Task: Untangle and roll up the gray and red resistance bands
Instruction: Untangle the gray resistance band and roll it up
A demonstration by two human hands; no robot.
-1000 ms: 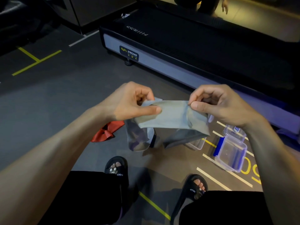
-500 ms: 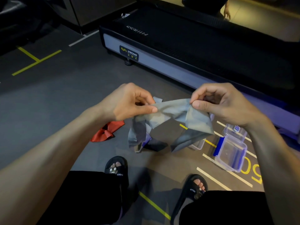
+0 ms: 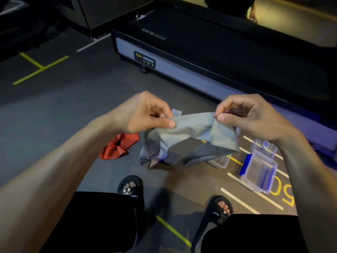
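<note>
Gray band (image 3: 189, 137) is hanging crumpled between both hands, left hand (image 3: 144, 114) and right hand (image 3: 249, 117) each pinching its top edge; red band (image 3: 118, 146) is lying on the floor. Untangling stage: next, flattening it for rolling.

A band (image 3: 191, 139) is held up between the left hand (image 3: 144, 114) and right hand (image 3: 249, 117). A second band (image 3: 118, 147) lies on the floor (image 3: 63, 110) lower left; a container (image 3: 259, 170) sits lower right, a treadmill (image 3: 218, 57) behind.
</note>
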